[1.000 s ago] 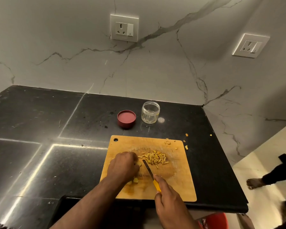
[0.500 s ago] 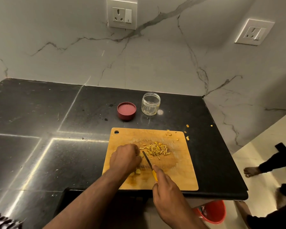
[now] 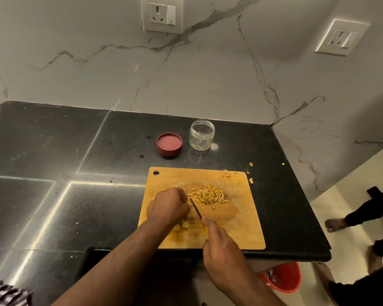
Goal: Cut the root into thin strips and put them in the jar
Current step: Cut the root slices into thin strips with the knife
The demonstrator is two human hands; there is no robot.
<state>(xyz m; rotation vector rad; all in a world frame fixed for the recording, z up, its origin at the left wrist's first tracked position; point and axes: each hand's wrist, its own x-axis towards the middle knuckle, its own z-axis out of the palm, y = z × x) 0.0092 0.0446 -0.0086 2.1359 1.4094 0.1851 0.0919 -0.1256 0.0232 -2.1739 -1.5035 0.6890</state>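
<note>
A wooden cutting board [image 3: 241,230] lies on the black counter near its front edge. A pile of thin yellow root strips [image 3: 210,196] sits in the board's middle. My left hand [image 3: 167,206] is curled over a piece of root, which its fingers hide. My right hand [image 3: 221,241] grips a knife [image 3: 196,209] with a yellow handle, its blade pointing at my left fingertips. Two small root chunks [image 3: 182,225] lie just below my left hand. The empty glass jar [image 3: 201,135] stands open behind the board.
A red lid [image 3: 169,144] lies left of the jar. Yellow scraps [image 3: 250,180] dot the counter by the board's far right corner. A red bucket [image 3: 283,277] stands on the floor. Another person's foot [image 3: 335,224] is at the right.
The view has tilted, shifting the board up in the frame. Both hands stay at the same spot on the board, the knife blade staying close against my left fingertips.
</note>
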